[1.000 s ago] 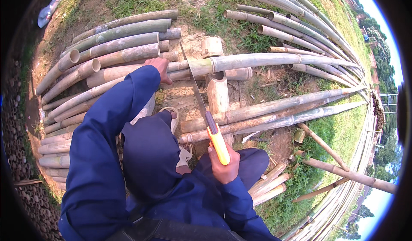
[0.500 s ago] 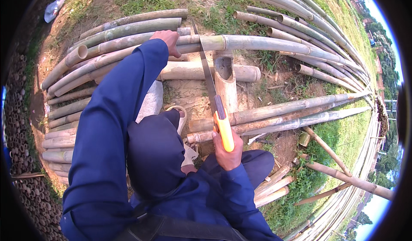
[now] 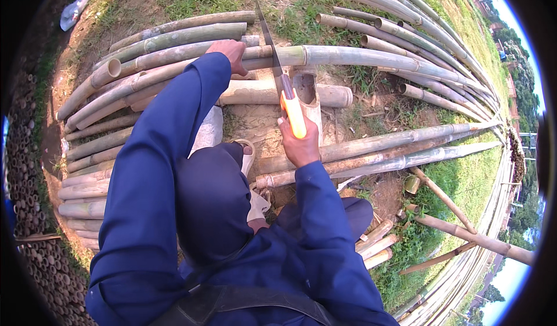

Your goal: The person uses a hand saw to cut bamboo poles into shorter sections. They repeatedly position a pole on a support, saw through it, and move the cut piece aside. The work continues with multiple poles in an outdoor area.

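My right hand [image 3: 301, 145] is wrapped round the yellow-orange handle of a hand saw [image 3: 267, 34]. Its long blade points away from me and lies across a long bamboo pole [image 3: 360, 58], just left of a joint. To the left of the blade, my left hand [image 3: 231, 54] grips the same pole, with the thumb on the near side. Under the pole, a thick bamboo log [image 3: 255, 92] lies crosswise on the ground. Beside it is a bamboo piece with an opening cut in its top [image 3: 313, 114], close to where the blade crosses.
Cut bamboo lengths [image 3: 96, 146] lie stacked on the left. Longer poles [image 3: 400, 33] fan out at the far right, and several more [image 3: 377, 149] lie nearer me. Bamboo props [image 3: 458, 233] cross at the right. A pile of cut bamboo ends [image 3: 49, 268] fills the far left edge.
My right hand has pushed the saw forward, away from me, so more blade sticks out beyond the pole. My left hand keeps its hold in nearly the same place.
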A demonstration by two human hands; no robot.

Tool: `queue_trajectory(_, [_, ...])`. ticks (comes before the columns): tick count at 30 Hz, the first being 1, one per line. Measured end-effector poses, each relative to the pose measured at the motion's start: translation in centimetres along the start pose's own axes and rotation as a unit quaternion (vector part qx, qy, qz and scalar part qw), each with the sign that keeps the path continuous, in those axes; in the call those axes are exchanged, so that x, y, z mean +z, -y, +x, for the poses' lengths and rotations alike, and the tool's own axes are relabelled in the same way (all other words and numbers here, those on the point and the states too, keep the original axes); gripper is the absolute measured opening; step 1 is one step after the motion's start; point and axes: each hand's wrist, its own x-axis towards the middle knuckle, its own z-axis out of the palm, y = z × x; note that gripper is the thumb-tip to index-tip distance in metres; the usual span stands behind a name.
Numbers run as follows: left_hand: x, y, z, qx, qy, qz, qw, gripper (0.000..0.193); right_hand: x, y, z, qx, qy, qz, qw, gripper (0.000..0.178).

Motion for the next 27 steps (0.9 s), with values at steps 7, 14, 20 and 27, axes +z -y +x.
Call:
queue_trajectory(7, [0.2, 1.3, 0.6, -0.002, -0.012, -0.01, 1.0, 0.054, -3.6, 2.1, -11.8, 0.0, -0.035, 0.019, 0.999, 0.022])
queue_trajectory(14, [-1.4, -1.0, 0.8, -0.001, -0.021, -0.002, 1.0, 0.056, 1.0, 1.2, 5.2, -0.028, -0.03, 0.0, 0.999, 0.013])
queue_trajectory(20, [-0.3, 0.4, -0.1, -0.035, 0.023, 0.0, 0.999, 0.062, -3.7, 1.3, -11.6, 0.027, -0.015, 0.022, 0.999, 0.024])
queue_trajectory(27, [-0.3, -0.4, 0.0, -0.018, -0.026, 0.003, 0.999, 0.056, -0.1, -0.3, 0.9, -0.027, -0.001, -0.021, 0.999, 0.013])
